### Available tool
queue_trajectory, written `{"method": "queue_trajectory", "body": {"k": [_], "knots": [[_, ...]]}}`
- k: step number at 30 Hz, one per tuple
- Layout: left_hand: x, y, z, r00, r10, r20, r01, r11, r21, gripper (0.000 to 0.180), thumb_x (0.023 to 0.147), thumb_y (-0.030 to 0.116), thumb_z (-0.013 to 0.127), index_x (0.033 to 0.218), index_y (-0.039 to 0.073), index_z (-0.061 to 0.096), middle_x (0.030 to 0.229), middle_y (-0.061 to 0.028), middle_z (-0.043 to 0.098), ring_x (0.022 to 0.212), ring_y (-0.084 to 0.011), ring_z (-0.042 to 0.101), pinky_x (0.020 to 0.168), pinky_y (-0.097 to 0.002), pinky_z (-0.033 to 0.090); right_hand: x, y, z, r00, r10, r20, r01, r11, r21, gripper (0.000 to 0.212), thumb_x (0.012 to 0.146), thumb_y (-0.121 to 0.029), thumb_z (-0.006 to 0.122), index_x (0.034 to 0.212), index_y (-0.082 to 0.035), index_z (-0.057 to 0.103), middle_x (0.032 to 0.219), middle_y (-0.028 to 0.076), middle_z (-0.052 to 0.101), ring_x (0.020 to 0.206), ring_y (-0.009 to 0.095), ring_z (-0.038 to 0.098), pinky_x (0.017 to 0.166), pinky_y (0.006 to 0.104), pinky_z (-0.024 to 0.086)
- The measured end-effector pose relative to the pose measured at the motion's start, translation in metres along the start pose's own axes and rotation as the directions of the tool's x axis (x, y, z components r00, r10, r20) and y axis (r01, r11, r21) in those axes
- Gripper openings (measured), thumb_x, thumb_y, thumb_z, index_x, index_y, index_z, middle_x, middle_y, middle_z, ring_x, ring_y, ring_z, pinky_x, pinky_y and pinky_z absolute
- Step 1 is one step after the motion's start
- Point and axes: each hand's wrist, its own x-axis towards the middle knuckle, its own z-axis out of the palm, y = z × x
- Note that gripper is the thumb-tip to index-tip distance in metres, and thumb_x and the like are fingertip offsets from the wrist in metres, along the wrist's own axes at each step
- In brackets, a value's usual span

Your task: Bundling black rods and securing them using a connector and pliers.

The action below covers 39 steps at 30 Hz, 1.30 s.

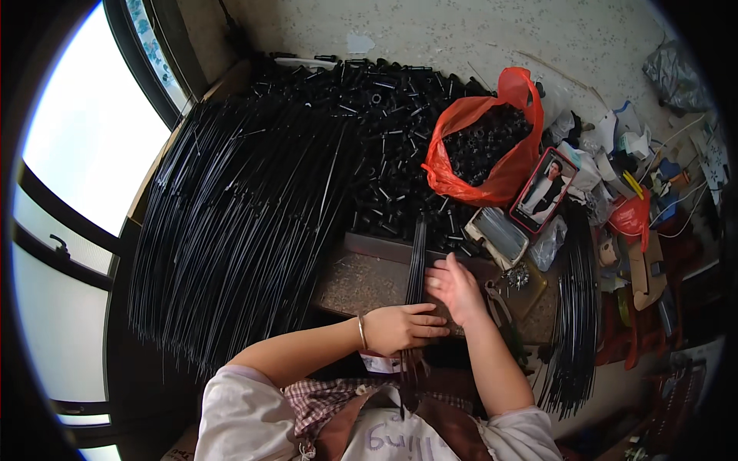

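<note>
Left hand gripping thin black rods, right hand beside them, fingers extended

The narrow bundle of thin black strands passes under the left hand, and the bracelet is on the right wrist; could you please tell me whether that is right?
Not quite: the bracelet is on the wrist of the left hand, not the right, as the head view shows. The narrow bundle of thin black strands does pass under the left hand.
</note>
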Motion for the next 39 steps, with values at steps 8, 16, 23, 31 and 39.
{"method": "queue_trajectory", "body": {"k": [8,16,23,31,39], "knots": [[0.003,-0.001,-0.012,0.998,-0.052,0.028,0.051,0.998,0.028,0.043,0.067,0.024,0.05,0.107,0.009,0.043,0.113,-0.0086,0.041,0.106,-0.0187,0.038,0.091,-0.0455,0.018,-0.004,-0.01,0.008,0.736,-0.629,0.251,0.664,0.742,-0.087,0.053,0.082,-0.035,0.031,0.123,-0.006,0.014,0.124,0.014,0.023,0.116,0.021,0.021,0.094,0.0329,0.015],[0.0,-0.011,-0.006,0.981,-0.069,-0.184,0.033,0.981,-0.189,0.035,0.069,0.02,0.053,0.095,-0.002,0.047,0.085,-0.0151,0.054,0.081,-0.0282,0.051,0.083,-0.0354,0.035,-0.069,0.004,-0.015,0.539,-0.367,0.758,0.753,0.613,-0.239,0.022,0.073,-0.014,0.054,0.089,0.002,0.055,0.089,0.01,0.056,0.082,0.018,0.053,0.071,0.028,0.042],[0.0,-0.016,-0.004,0.93,-0.067,-0.361,-0.026,0.969,-0.246,0.047,0.068,0.025,0.056,0.109,0.007,0.041,0.077,-0.014,0.056,0.076,-0.0301,0.052,0.076,-0.0357,0.038,-0.08,-0.01,-0.008,0.414,-0.586,0.696,0.91,0.287,-0.3,0.018,0.07,-0.005,0.055,0.087,-0.003,0.057,0.077,0.009,0.059,0.065,0.015,0.058,0.058,0.0228,0.044],[0.043,0.036,-0.101,0.911,-0.244,-0.334,-0.006,0.8,-0.6,0.02,0.069,0.014,0.059,0.083,0.001,0.058,0.07,-0.0076,0.059,0.062,-0.0169,0.057,0.058,-0.0228,0.044,-0.076,-0.06,0.0,0.296,-0.486,0.822,0.894,0.443,-0.06,0.033,0.073,-0.017,0.054,0.101,-0.001,0.049,0.106,0.014,0.047,0.098,0.022,0.045,0.08,0.0277,0.037],[0.043,0.035,-0.108,0.897,-0.363,-0.254,0.07,0.683,-0.727,0.019,0.067,0.007,0.06,0.083,-0.002,0.058,0.074,-0.0115,0.059,0.068,-0.0177,0.058,0.062,-0.0236,0.045,0.027,-0.076,-0.059,0.614,-0.716,0.332,0.349,-0.131,-0.928,0.008,0.062,-0.01,0.057,0.065,-0.002,0.057,0.067,0.012,0.05,0.067,0.028,0.05,0.06,0.0354,0.041]]}}
